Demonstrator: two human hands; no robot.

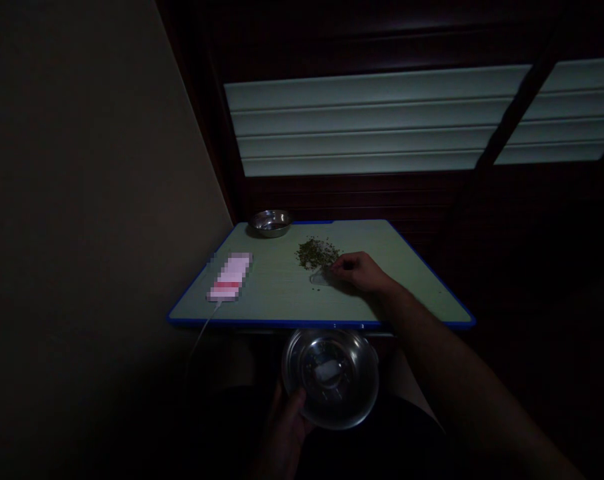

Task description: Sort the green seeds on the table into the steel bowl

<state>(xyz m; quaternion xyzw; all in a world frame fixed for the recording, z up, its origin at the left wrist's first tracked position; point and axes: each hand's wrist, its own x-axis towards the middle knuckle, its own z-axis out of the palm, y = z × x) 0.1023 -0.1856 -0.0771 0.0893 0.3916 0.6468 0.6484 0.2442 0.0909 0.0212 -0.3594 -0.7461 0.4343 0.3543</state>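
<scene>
- Left hand (289, 427), bottom center of the frame: partly closed on the large bowl (355, 400), thumb over the rim at its lower left, the other fingers largely hidden beneath.
- Large bowl: metal, held just below the near edge of the table (272, 303), opening upward. A pale patch shows in its base; whether this is contents or reflection cannot be told.
- Right hand (365, 270), center right: reaches in from the lower right of the frame, fingers curled, thumb and fingertips drawn nearly together at the near right edge of the pile. Whether anything is pinched between them cannot be told.
- Pile (312, 253), center: small green and brownish bits, loosely spread on the table, with a few strays at its margin.
- Clear piece (319, 277), center: translucent, beside the right fingertips and at the near side of the pile; its exact form is indistinct.
- Present step, as judged: close fingertip work at the pile's edge, the large bowl supported below. Further handling would call for a light, precise pinch and a steady left hold.
- Small bowl (272, 232), upper left of the table: metal, dark inside.
- Phone (231, 277), left of center: flat, screen lit, cable (202, 331) trailing over the near edge.
</scene>
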